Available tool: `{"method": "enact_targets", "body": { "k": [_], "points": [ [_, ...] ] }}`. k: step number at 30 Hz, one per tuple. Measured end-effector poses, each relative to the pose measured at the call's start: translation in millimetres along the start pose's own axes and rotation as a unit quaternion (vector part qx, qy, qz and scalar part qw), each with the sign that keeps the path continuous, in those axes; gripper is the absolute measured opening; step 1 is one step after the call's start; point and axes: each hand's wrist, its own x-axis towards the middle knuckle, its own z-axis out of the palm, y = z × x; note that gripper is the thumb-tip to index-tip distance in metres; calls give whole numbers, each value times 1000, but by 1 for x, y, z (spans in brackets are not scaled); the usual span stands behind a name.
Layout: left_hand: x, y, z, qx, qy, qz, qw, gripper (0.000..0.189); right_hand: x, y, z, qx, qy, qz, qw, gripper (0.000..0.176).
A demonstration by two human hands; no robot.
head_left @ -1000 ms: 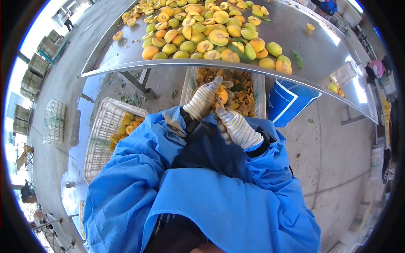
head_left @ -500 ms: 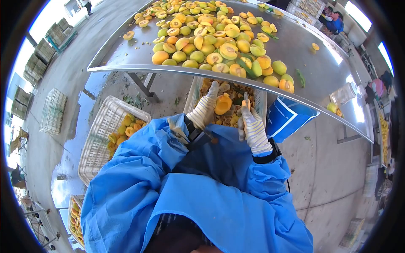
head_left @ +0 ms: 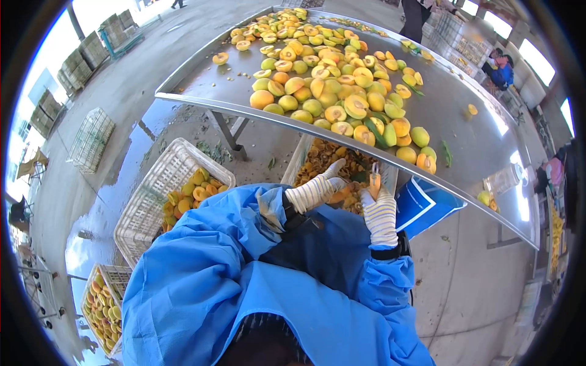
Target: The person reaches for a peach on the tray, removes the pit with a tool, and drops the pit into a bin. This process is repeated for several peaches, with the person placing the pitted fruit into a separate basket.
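My left hand (head_left: 317,186), in a striped glove, is curled over an apricot half (head_left: 337,196), mostly covered by the fingers. My right hand (head_left: 379,215), gloved alike, grips a small pitting tool (head_left: 375,180) with an orange handle and a narrow metal tip pointing away from me. Both hands are above a white crate (head_left: 297,160) of apricot scraps and pits, partly under the table edge. Just beyond them, a heap of whole and halved apricots (head_left: 329,91) lies on a metal table (head_left: 195,91).
Left of me stands a white crate (head_left: 141,210) holding apricot halves; another filled crate (head_left: 125,277) is lower left. A blue container (head_left: 427,204) stands right of the scrap crate. On the table's right lies a clear jar (head_left: 503,181). Other people are in the background.
The view has shifted, so the table and crates appear lower and farther right. My left hand has turned over the apricot half, which now shows less. The tool stays in my right hand.
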Motion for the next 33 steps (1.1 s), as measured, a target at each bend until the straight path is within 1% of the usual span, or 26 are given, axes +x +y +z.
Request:
{"method": "enact_targets", "body": {
  "k": [1, 2, 3, 4, 5, 6, 7, 8, 9, 10, 11, 12, 13, 14, 16, 17, 19, 20, 21, 23, 24, 25, 27, 28, 30, 33],
  "points": [
    [-7, -3, -10, 37, 30, 38, 998, 78, -1, -11, -10, -11, -13, 16, 1000, 31],
    [-12, -7, -24, 74, 60, 76, 993, 78, 0, -1, -11, -82, -18, -20, 996, 39],
    [-14, -20, -51, 138, 68, 112, 982, 75, -1, -1, -15, -112, -43, -7, 993, 45],
    [-49, 29, -49, 190, 106, 76, 973, 75, -4, -2, -17, -141, -67, 7, 988, 51],
    [-70, 51, -60, 228, 136, -24, 964, 76, -8, -1, -17, -155, -75, -5, 985, 57],
    [-86, 43, -85, 389, 183, 28, 903, 78, -10, -1, -17, -168, -83, -19, 982, 64],
    [-107, 61, -96, 509, 188, -71, 837, 75, -11, -4, -19, -170, -109, -9, 979, 69],
    [-130, 41, -129, 624, 187, -33, 758, 67, -12, -3, -19, -167, -108, -19, 980, 65],
    [-152, 53, -141, 606, 165, -133, 766, 57, -12, -11, -21, -159, -116, -11, 980, 61],
    [-166, 97, -124, 558, 124, -329, 752, 50, -12, -19, -23, -150, -123, -1, 981, 57],
    [-183, 76, -151, 600, 93, -339, 719, 49, -12, -19, -22, -149, -132, -2, 980, 55],
    [-192, 69, -166, 610, 68, -385, 689, 50, -12, -18, -21, -149, -141, -2, 979, 53],
    [-205, 73, -169, 622, 92, -399, 668, 53, -12, -18, -20, -149, -149, 0, 978, 50],
    [-212, 75, -172, 632, 116, -413, 646, 55, -12, -18, -20, -149, -159, 6, 976, 53],
    [-200, 77, -191, 695, 183, -259, 645, 56, -9, -23, -20, -151, -176, 22, 973, 59],
    [-194, 79, -201, 718, 214, -180, 638, 56, -7, -28, -21, -127, -191, 43, 972, 54],
    [-137, 112, -190, 693, 293, -48, 657, 48, -9, -32, -19, -112, -194, 49, 973, 50],
    [-104, 123, -194, 669, 309, -13, 676, 44, -6, -31, -17, -103, -191, 43, 975, 48],
    [-69, 116, -212, 667, 353, 68, 652, 40, -7, -19, -12, -106, -174, 12, 979, 44],
    [-3, 138, -215, 638, 369, 30, 676, 38, -7, -3, -6, -67, -157, -14, 985, 45],
    [27, 140, -217, 623, 387, 60, 677, 38, -7, -2, -6, -58, -150, -16, 987, 47],
    [61, 131, -233, 632, 390, 42, 668, 39, -7, -5, -6, -57, -154, -2, 986, 48],
    [101, 142, -233, 637, 344, -107, 682, 37, -7, -11, -8, -57, -165, 29, 984, 49],
    [128, 121, -259, 683, 241, -141, 675, 33, -7, -7, -6, -66, -163, 22, 984, 50],
    [144, 118, -257, 629, 292, -218, 687, 28, -7, 2, -2, -81, -159, 9, 984, 52],
    [135, 112, -251, 653, 279, -139, 691, 28, -5, 1, -2, -69, -175, 21, 982, 52]
  ]
}}
